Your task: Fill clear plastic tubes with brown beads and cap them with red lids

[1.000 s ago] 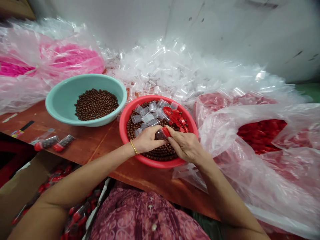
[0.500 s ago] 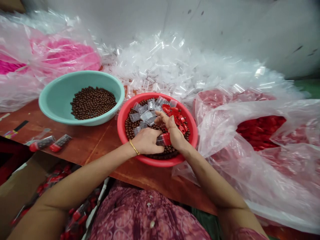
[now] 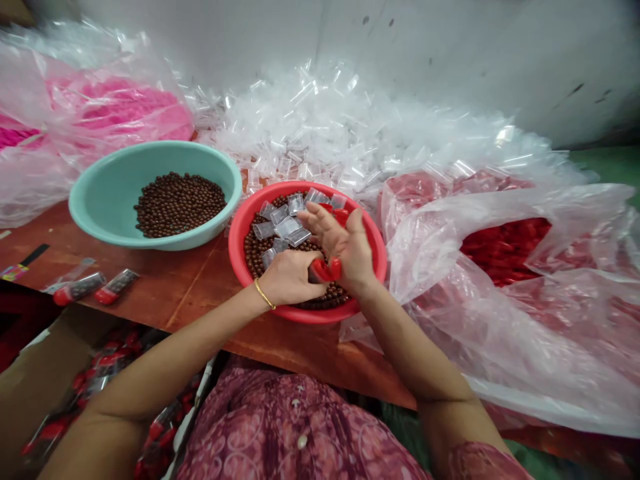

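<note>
Left hand (image 3: 290, 277): grip clenched around a red-capped tube (image 3: 325, 270), body mostly hidden, held low over the near side of the red bowl (image 3: 239, 247). Right hand (image 3: 347, 245): grip released, fingers spread, heel of palm against the tube's capped end. Red bowl, middle of counter (image 3: 190, 287): brown beads (image 3: 255, 257), clear tubes (image 3: 285, 227), loose caps (image 3: 343, 215). Left: teal bowl (image 3: 95, 217) with beads. Near left edge: two filled tubes (image 3: 95, 288), lying flat. Far: heap (image 3: 325, 127) of clear tubes. Right: bag (image 3: 505, 247) of red caps. Far left: pink bag (image 3: 115, 113).
</note>
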`<action>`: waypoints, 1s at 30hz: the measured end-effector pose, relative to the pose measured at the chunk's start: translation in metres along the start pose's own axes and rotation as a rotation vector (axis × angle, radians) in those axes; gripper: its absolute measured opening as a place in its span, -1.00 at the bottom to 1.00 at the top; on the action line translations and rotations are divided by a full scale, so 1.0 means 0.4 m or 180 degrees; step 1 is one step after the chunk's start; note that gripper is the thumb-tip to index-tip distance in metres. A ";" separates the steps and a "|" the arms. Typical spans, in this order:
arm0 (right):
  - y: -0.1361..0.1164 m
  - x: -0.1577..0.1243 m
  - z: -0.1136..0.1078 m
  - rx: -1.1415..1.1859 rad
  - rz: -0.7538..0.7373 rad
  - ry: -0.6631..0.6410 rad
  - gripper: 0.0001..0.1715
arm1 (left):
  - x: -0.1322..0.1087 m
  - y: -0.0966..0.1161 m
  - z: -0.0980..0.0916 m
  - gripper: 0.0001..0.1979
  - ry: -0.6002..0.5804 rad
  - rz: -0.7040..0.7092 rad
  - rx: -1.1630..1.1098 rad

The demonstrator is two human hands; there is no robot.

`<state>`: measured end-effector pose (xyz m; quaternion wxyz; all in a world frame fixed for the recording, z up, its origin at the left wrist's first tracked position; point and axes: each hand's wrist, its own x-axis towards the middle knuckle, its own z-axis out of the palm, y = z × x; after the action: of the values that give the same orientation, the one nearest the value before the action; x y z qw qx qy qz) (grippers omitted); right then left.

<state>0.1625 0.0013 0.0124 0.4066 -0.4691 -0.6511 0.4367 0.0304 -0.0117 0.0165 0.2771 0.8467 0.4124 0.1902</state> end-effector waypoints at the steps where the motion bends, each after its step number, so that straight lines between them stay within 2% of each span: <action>1: 0.001 0.004 -0.020 -0.0125 -0.0034 0.0081 0.01 | -0.009 0.001 -0.009 -0.83 0.0123 -0.0047 -0.0206; 3: 0.012 0.003 -0.070 -0.0793 -0.0145 0.0379 -0.14 | -0.047 -0.005 -0.037 -0.82 0.0318 -0.0180 -0.0518; 5: 0.036 -0.010 -0.118 -0.1908 -0.0295 0.0463 -0.41 | -0.111 -0.029 -0.078 -0.81 0.0546 -0.0427 -0.0626; 8: 0.081 -0.037 -0.159 -0.3369 -0.0612 0.0153 -0.65 | -0.236 -0.089 -0.141 -0.78 0.1022 -0.1175 -0.0385; 10: 0.100 -0.049 -0.156 -0.3707 -0.0792 0.0057 -0.68 | -0.307 -0.124 -0.168 -0.77 0.1274 -0.1852 -0.0258; 11: 0.102 -0.051 -0.146 -0.3700 -0.0863 0.0134 -0.68 | -0.331 -0.133 -0.176 -0.75 0.1366 -0.2088 -0.0286; 13: 0.085 -0.054 -0.111 -0.3396 -0.0988 0.0346 -0.66 | -0.350 -0.130 -0.175 -0.73 0.1474 -0.2233 -0.0482; 15: 0.044 -0.060 -0.064 -0.2791 -0.1149 0.0327 -0.64 | -0.332 -0.106 -0.159 -0.73 0.1521 -0.2013 -0.0631; 18: -0.031 -0.085 0.012 -0.1966 -0.1476 -0.0090 -0.56 | -0.265 -0.058 -0.120 -0.78 0.1336 -0.1619 -0.0434; 22: -0.078 -0.121 0.086 -0.2137 -0.1693 -0.0063 -0.36 | -0.187 -0.012 -0.066 -0.88 0.0888 -0.1287 -0.0029; 26: -0.054 -0.129 0.090 -0.2238 -0.1673 0.0051 -0.38 | -0.144 -0.001 -0.033 -0.96 0.0594 -0.1023 0.0054; 30: -0.030 -0.121 0.045 -0.2269 -0.1334 -0.0242 -0.46 | -0.113 -0.011 -0.027 -0.86 0.0317 -0.0652 -0.0482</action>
<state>0.1538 -0.0510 0.0128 0.2745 -0.4212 -0.8576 0.1087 -0.0046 -0.0425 0.0180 0.3374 0.7663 0.4944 0.2334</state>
